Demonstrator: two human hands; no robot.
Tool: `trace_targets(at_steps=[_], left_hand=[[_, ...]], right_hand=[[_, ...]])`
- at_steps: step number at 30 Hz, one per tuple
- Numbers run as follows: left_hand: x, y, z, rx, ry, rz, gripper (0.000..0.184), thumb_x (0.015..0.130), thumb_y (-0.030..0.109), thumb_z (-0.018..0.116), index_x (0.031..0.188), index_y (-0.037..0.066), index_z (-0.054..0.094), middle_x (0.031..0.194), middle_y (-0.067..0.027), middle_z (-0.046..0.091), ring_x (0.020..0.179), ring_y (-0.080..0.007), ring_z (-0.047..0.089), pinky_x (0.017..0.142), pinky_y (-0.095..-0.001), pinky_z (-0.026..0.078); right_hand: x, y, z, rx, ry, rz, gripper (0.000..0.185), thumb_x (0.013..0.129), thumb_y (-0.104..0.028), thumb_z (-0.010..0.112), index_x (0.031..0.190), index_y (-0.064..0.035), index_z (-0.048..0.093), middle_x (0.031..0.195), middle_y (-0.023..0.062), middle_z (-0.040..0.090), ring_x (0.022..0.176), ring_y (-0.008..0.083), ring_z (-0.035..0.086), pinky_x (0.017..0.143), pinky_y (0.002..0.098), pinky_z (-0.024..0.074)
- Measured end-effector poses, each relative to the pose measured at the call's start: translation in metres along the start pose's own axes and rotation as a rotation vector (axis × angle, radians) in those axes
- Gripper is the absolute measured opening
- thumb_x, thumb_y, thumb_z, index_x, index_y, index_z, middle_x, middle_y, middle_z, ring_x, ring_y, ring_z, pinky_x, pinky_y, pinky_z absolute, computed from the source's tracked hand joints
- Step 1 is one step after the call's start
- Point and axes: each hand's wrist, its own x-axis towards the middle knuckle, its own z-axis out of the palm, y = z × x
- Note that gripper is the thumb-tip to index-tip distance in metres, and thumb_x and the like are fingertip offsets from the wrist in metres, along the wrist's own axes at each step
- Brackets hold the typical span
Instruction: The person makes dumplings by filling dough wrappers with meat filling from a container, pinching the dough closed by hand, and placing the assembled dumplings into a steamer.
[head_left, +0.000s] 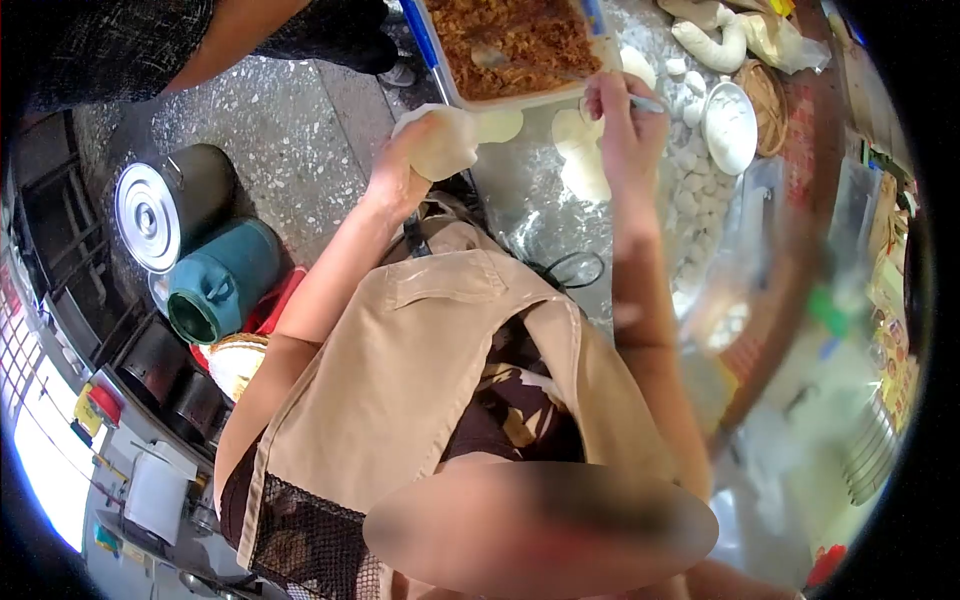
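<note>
My left hand [400, 175] holds a thin round dough wrapper [443, 148] over its fingers, left of the table's edge. The fingers of my right hand [628, 130] are closed round a spoon [648, 103]. Its bowl end rests in reddish-brown filling [515, 35], which fills a plastic tub [540, 97] at the top of the view. Below the tub, more flat dough wrappers [583, 165] lie on the floured table [530, 215], some partly overlapping.
Several small dough pieces [690, 195] lie right of my right arm, near a white bowl of flour [730, 128]. A thick dough roll [715, 45] sits at the back right. Pots [205, 190] and a blue-green jug [225, 275] stand on the left floor. Another person's leg [235, 40] shows top left.
</note>
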Motion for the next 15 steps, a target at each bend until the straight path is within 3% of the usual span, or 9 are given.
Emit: trace_targets(at_steps=[1,3,6,13,15], left_hand=[[0.000,0.000,0.003,0.001,0.002,-0.002,0.030,0.088,0.020,0.049,0.110,0.000,0.051,0.103,-0.0111,0.058,0.095,-0.0239,0.058,0.085,-0.0384,0.048],[-0.001,0.001,0.010,-0.043,0.023,0.005,0.031,0.088,0.020,0.049,0.110,-0.001,0.049,0.105,-0.0129,0.058,0.097,-0.0251,0.057,0.085,-0.0400,0.047],[0.002,0.001,0.013,-0.106,-0.034,0.015,0.031,0.088,0.019,0.048,0.110,-0.003,0.048,0.106,-0.0145,0.057,0.100,-0.0261,0.056,0.086,-0.0411,0.047],[0.009,-0.004,0.013,-0.093,-0.031,0.040,0.032,0.087,0.021,0.049,0.108,-0.002,0.050,0.106,-0.0145,0.057,0.101,-0.0259,0.055,0.089,-0.0411,0.045],[0.008,-0.002,0.013,-0.084,-0.045,0.024,0.032,0.086,0.022,0.049,0.107,-0.002,0.051,0.105,-0.0141,0.057,0.101,-0.0260,0.056,0.089,-0.0411,0.044]], right_hand=[[-0.007,-0.004,0.002,0.000,0.001,0.003,0.015,0.086,-0.014,0.057,0.093,-0.0018,0.064,0.076,0.0061,0.064,0.067,0.0111,0.061,0.059,0.0237,0.0475],[-0.020,-0.014,0.011,-0.421,-0.030,-0.319,0.012,0.084,-0.012,0.058,0.093,-0.0050,0.064,0.079,0.0072,0.063,0.066,0.0153,0.061,0.059,0.0249,0.0475],[-0.031,-0.006,0.015,-0.562,-0.039,-0.431,0.012,0.083,-0.010,0.057,0.093,-0.0073,0.063,0.083,0.0077,0.062,0.067,0.0186,0.062,0.060,0.0260,0.0480],[-0.048,0.022,0.019,-0.330,-0.089,-0.286,0.012,0.085,-0.009,0.055,0.093,-0.0065,0.064,0.083,0.0081,0.063,0.067,0.0176,0.062,0.060,0.0256,0.0479],[-0.046,0.031,0.016,-0.180,0.035,-0.164,0.013,0.087,-0.010,0.054,0.093,-0.0018,0.062,0.080,0.0089,0.064,0.067,0.0146,0.060,0.063,0.0247,0.0477]])
